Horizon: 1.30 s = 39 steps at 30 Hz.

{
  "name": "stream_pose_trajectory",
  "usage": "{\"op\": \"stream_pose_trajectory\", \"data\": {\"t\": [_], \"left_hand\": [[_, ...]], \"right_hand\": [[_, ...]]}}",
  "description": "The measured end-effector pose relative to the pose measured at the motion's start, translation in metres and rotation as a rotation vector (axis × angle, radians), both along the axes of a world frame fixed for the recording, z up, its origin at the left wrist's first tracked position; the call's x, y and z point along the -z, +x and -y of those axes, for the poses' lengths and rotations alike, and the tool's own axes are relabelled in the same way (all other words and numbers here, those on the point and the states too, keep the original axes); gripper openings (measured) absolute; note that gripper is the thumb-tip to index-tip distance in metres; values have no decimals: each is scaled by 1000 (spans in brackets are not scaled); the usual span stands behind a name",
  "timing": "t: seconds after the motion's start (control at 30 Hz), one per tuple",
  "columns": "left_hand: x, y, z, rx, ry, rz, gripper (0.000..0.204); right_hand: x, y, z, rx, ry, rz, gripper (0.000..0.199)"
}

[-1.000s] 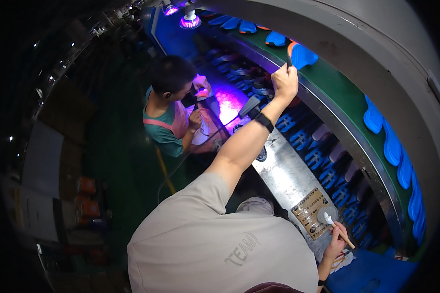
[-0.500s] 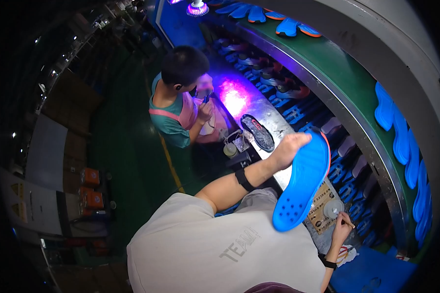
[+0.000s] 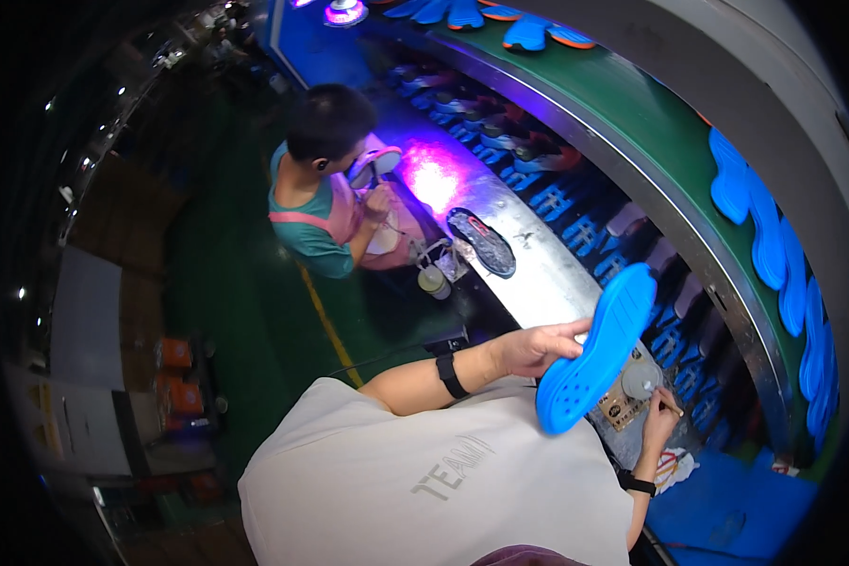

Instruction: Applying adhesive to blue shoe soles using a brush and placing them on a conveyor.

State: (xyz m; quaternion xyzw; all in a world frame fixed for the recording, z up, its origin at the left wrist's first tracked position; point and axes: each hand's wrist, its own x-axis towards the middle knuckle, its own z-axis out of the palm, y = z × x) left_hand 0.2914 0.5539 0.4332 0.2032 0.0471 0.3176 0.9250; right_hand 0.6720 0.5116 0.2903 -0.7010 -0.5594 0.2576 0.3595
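Observation:
My left hand (image 3: 536,350) is closed on the middle edge of a blue shoe sole (image 3: 606,335), holding it tilted above the bench edge in front of my body. Several small holes show at the sole's near end. Lower right, my right hand (image 3: 658,423) is closed round a thin wooden-handled brush (image 3: 671,407). The brush's working end is at a round grey pot (image 3: 640,379) and cannot be made out. Under the pot lies a piece of printed brown cardboard (image 3: 617,411).
A dark sole (image 3: 482,242) lies on the metal bench (image 3: 538,283). Left of it, a co-worker (image 3: 323,179) handles a shoe part beside a white container (image 3: 433,281). Blue soles (image 3: 769,243) line the green conveyor belt (image 3: 670,123); shoe uppers (image 3: 528,141) fill a rack below.
My left hand has shifted left and down along the sole, which has turned to show more of its edge. The right hand stays at the pot. The co-worker's shoe part has come into clearer view.

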Motion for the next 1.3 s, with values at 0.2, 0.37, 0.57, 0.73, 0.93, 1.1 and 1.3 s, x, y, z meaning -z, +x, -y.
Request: {"op": "stream_pose_trajectory", "data": {"t": [0.2, 0.37, 0.57, 0.73, 0.93, 1.1, 1.3], "left_hand": [[3, 6, -14, -135, 24, -216, 84], [-4, 16, -12, -164, 46, -297, 86], [-14, 32, -7, -108, 139, -343, 86], [-24, 34, -4, -72, 229, -413, 89], [-26, 31, -7, -99, 253, -473, 91], [-26, 28, -7, -78, 231, -490, 90], [-26, 27, -5, -27, 259, -475, 90]], "right_hand": [[-52, -27, 2, 14, 72, -370, 22], [-151, -73, -7, -101, 166, -673, 21], [-178, -87, -20, -173, 279, -570, 19], [-187, -87, -28, -143, 336, -457, 18], [-188, -81, -20, -350, 391, -266, 15], [-189, -77, -22, -341, 309, -360, 18], [-182, -76, -35, -180, 338, -430, 18]]}}
